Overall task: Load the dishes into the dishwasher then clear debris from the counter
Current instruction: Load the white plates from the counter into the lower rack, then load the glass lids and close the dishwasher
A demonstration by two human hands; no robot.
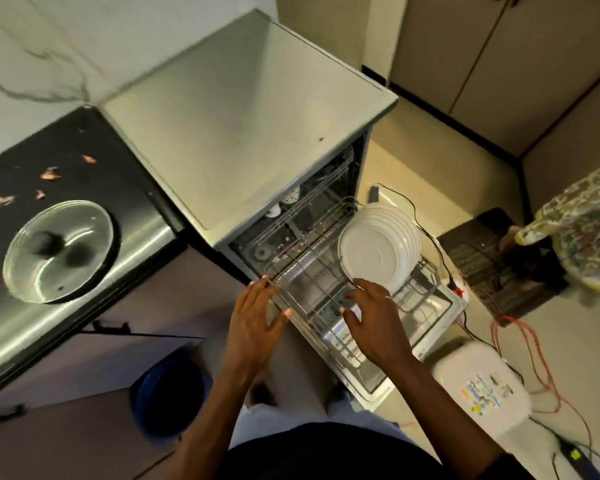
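Two hands, six racked plates.

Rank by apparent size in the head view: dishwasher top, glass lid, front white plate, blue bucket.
1. dishwasher top, by far the largest.
2. glass lid.
3. front white plate and blue bucket look alike; the bucket is partly hidden by an arm, so unranked.

Both hands reach over the pulled-out dishwasher rack. The left hand rests open with fingertips on the rack's near-left rim; the right hand hangs spread over the wires, just below a row of white plates standing on edge. Far left of the hands, a glass lid and brown debris lie on the dark surface.
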